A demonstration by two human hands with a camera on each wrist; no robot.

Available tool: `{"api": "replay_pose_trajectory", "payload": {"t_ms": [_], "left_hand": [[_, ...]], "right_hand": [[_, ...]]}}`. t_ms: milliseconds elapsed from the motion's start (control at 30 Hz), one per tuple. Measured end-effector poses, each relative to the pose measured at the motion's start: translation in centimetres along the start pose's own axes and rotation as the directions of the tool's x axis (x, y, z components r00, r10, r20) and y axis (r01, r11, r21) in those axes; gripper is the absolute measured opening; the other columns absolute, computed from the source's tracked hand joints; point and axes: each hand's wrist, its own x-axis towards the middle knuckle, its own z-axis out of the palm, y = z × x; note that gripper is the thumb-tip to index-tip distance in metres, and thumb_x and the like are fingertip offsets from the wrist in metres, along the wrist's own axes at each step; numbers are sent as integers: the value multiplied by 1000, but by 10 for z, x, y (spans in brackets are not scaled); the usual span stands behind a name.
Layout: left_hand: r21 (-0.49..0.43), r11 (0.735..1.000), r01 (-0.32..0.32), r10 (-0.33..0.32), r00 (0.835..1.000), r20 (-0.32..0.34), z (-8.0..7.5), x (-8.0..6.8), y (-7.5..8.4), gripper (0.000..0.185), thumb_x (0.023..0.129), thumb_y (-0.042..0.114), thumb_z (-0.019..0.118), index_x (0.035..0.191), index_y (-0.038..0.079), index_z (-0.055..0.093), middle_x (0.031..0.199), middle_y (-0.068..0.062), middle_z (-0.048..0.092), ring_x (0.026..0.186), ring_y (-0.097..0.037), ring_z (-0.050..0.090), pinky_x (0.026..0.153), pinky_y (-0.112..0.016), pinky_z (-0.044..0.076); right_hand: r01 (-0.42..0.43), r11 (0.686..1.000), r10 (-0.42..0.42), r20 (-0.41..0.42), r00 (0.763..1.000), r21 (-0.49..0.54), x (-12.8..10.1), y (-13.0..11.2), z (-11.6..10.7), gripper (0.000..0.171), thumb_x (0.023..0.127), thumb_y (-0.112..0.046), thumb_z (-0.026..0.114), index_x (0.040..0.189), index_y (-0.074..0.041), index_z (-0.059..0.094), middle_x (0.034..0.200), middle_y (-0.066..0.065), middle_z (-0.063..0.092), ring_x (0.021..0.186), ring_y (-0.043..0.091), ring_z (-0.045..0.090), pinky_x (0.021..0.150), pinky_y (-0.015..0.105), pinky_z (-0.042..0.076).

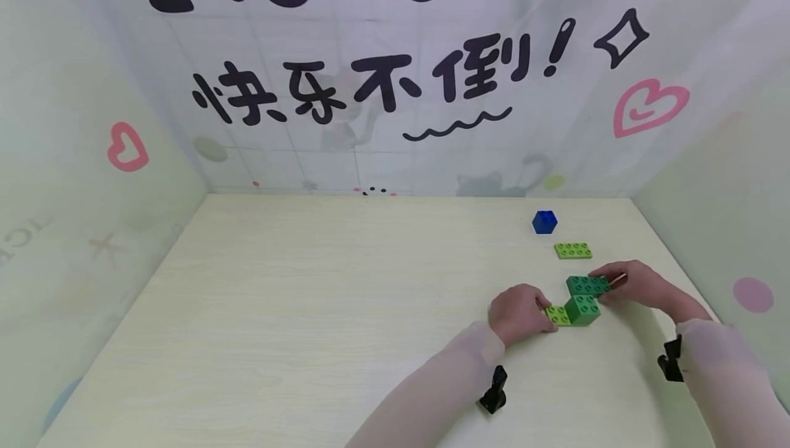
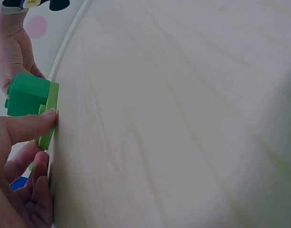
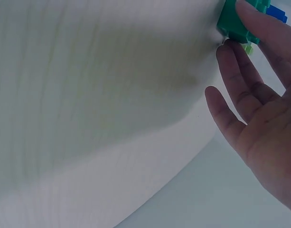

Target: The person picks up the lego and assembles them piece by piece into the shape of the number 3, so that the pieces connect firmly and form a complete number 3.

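My left hand (image 1: 543, 312) pinches the near end of a light green flat plate (image 1: 557, 315) lying on the table (image 1: 321, 311). A dark green square brick (image 1: 583, 309) sits on the plate's right part. In the left wrist view my thumb (image 2: 29, 124) presses the plate (image 2: 49, 107) edge, beside the square brick (image 2: 25, 95). My right hand (image 1: 607, 283) holds a longer dark green brick (image 1: 586, 285) by its right end, just behind and touching the square brick. In the right wrist view my right hand (image 3: 233, 27) has thumb and forefinger on that green brick (image 3: 227, 20).
A second light green plate (image 1: 572, 250) lies behind the hands, and a blue brick (image 1: 544, 221) beyond it near the back wall. Printed cloth walls close the table on three sides; the right wall is near my right arm. Bare tabletop stretches left.
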Motion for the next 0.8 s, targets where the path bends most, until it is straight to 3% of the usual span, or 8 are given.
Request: {"api": "replay_pose_trajectory", "payload": {"t_ms": [367,800], "left_hand": [[10,1000,2,-2,1000,-5,1,1,0,24,62,33,83,82,30,70,72,22,55,63,2,47,56,-19,35],[-3,1000,-2,2,1000,15,0,2,0,24,63,33,83,84,30,71,72,22,55,63,2,46,56,-19,36]], "right_hand": [[30,1000,-30,-31,999,2,-5,-3,-4,47,75,-12,74,115,7,58,104,20,59,87,26,56,69,30,47],[84,996,-85,-62,994,-17,-7,-29,-16,48,80,-15,71,117,9,55,100,16,59,85,23,56,66,26,48]]}}
